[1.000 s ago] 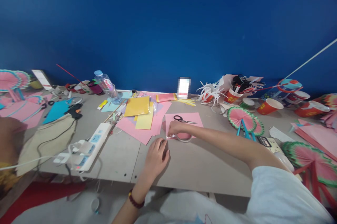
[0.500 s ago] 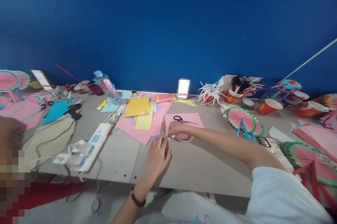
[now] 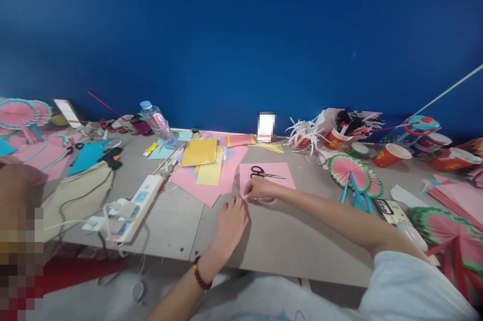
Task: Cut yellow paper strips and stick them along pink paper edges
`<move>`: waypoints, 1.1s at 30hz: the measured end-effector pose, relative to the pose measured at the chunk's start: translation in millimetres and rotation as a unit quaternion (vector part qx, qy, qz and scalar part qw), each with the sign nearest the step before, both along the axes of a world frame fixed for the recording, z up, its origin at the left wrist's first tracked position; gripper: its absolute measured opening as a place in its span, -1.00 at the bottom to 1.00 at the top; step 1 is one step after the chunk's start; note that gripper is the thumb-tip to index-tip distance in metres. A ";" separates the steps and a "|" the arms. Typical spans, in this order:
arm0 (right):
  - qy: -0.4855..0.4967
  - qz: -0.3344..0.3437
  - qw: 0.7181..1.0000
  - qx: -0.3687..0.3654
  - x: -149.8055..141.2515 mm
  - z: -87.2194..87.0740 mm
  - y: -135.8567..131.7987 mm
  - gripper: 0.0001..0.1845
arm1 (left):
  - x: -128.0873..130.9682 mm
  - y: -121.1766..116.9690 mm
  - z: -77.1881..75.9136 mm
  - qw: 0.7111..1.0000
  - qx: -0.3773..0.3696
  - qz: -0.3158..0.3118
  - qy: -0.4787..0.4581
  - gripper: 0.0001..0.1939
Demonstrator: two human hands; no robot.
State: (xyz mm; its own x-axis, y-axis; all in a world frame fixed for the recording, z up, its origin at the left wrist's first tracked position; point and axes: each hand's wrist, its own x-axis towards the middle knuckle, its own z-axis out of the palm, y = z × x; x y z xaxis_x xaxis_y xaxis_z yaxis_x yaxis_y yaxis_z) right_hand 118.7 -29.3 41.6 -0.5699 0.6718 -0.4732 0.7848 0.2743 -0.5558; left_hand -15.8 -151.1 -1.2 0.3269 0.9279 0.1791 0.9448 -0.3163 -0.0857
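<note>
My right hand (image 3: 258, 188) reaches across from the right, its fingers pinched on a small whitish strip (image 3: 245, 197) whose kind I cannot make out. Just left of it, my left hand (image 3: 232, 218) rests on the table with fingers slightly bent and apart, fingertips by the strip. Under the right hand lies a pink sheet (image 3: 289, 172), partly covered. Scissors (image 3: 268, 173) with dark handles lie shut on that sheet, just beyond the hand. Below the right wrist shows part of a pale ring (image 3: 268, 202), mostly hidden.
Left of centre lie a yellow packet (image 3: 199, 152) on pink paper, a water bottle (image 3: 156, 122) and a power strip (image 3: 139, 205). Paper fans (image 3: 349, 172), a phone (image 3: 388, 209) and paper cups (image 3: 392, 156) stand or lie right. Another person's arm (image 3: 18, 180) shows at far left.
My right hand has turned slightly, and the whitish strip now shows between the two hands. The whole view has shifted a little, so things sit slightly further right.
</note>
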 end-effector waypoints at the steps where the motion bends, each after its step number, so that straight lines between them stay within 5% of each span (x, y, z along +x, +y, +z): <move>1: -0.004 -0.009 1.000 0.008 0.4 -1.3 -1.6 -0.73 | 0.3 0.3 -1.7 1.000 0.004 -0.001 0.006 -0.72; 16: -0.052 -0.015 0.999 -0.001 -6.8 1.3 -9.1 -0.71 | -4.4 0.3 -7.2 0.999 0.010 0.001 -0.032 -0.71; 21: -0.049 -0.042 0.998 0.020 -1.9 16.8 -12.6 -0.43 | -4.7 0.5 -2.9 1.000 0.011 -0.002 0.011 -0.73; 26: -0.041 -0.016 0.999 0.015 3.1 27.7 -9.6 -0.59 | -4.2 0.9 -2.3 1.000 0.020 0.000 0.019 -0.71; 33: -0.038 -0.021 0.999 0.008 1.9 15.1 -2.8 -0.64 | -6.4 1.7 -7.3 0.999 0.019 -0.004 -0.033 -0.72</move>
State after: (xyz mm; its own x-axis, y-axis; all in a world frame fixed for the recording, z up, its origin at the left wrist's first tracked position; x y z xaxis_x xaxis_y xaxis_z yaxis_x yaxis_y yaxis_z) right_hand 120.6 -32.0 56.7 -0.5034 0.7020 -0.5038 0.8358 0.2477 -0.4900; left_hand -22.3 -149.4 -8.5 0.3200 0.9175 0.2361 0.9464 -0.3209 -0.0360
